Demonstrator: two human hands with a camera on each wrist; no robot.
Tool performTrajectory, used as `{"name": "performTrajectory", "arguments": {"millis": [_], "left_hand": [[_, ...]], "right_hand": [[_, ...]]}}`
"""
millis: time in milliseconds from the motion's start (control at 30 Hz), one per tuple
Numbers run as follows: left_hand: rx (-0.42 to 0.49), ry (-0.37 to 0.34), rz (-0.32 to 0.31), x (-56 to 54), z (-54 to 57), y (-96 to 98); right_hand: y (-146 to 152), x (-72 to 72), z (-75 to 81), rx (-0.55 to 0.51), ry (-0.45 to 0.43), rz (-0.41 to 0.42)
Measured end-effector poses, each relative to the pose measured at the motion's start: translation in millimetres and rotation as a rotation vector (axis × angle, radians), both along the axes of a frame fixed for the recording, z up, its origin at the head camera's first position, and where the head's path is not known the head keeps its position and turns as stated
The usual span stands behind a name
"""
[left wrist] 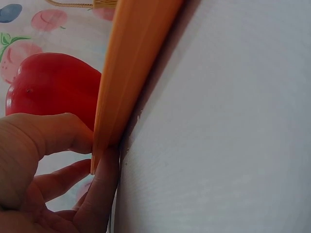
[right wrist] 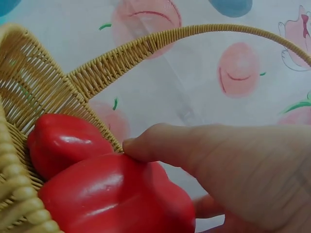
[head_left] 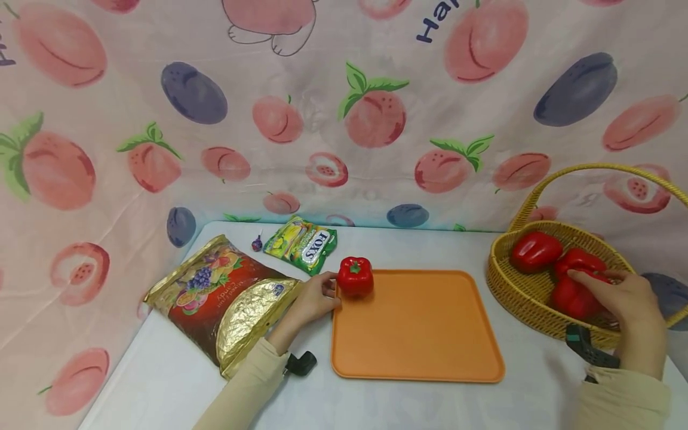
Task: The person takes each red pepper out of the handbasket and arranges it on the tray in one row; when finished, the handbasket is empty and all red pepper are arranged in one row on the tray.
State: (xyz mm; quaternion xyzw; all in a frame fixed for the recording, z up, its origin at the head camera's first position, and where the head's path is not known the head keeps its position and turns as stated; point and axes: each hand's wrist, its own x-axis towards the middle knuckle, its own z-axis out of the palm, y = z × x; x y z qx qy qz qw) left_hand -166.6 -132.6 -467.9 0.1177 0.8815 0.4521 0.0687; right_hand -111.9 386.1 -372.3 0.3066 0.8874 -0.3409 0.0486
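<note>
Left hand (head_left: 314, 301) rests at the far left corner of the orange tray (head_left: 419, 334), fingertips against the red pepper (head_left: 355, 277) that stands on that corner. In the left wrist view the fingers (left wrist: 58, 133) lie beside the pepper and at the tray's rim, but a closed grip on it cannot be confirmed — contact, fingers loosely extended.

Right hand (head_left: 623, 298) is inside the wicker basket (head_left: 524, 292) at the right of the table, curled over the nearest of the three peppers there. The right wrist view shows the thumb (right wrist: 165, 145) pressed on the top of this basket pepper (right wrist: 116, 199), the other fingers wrapping behind it; judged a clamped hold.

Handling, as a judgement: the peppers look light, hollow and fairly stiff, with glossy skin likely to be slippery. Firm squeezing could bruise or crack a wall. The best hold is around the broad shoulders, fingers set in the grooves between lobes rather than on the stem.

Orientation: the pepper on the tray stands upright, green stem up, long axis vertical. The basket pepper lies on its side against its neighbours; its stem is not visible, so which way it points cannot be told.

Also present: a gold candy bag (head_left: 226, 298), a green sweet packet (head_left: 302, 242) and a lollipop (head_left: 257, 243), all left of the tray.
</note>
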Motion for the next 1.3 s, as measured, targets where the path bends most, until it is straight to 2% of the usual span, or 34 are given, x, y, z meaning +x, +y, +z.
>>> {"name": "performTrajectory", "arguments": {"millis": [333, 533, 633, 1000, 1300], "left_hand": [[0.013, 0.004, -0.001, -1.2, -1.6, -0.3], [0.004, 0.003, -0.011, -0.5, -1.7, -0.9], [-0.002, -0.001, -0.006, -0.5, -2.4, -1.5], [-0.008, -0.006, 0.011, -0.6, -3.9, 0.3], [0.012, -0.001, 0.010, -0.1, -1.8, 0.0]], "right_hand": [[-15, 4.3, -6.9, -0.033, 0.110, -0.111], [-25, 7.8, -7.1, 0.001, 0.188, -0.177], [-29, 7.2, -6.6, 0.013, 0.212, -0.181], [-40, 3.7, -7.1, -0.066, 0.319, -0.185], [-57, -0.5, 1.8, -0.058, 0.353, -0.127]]}}
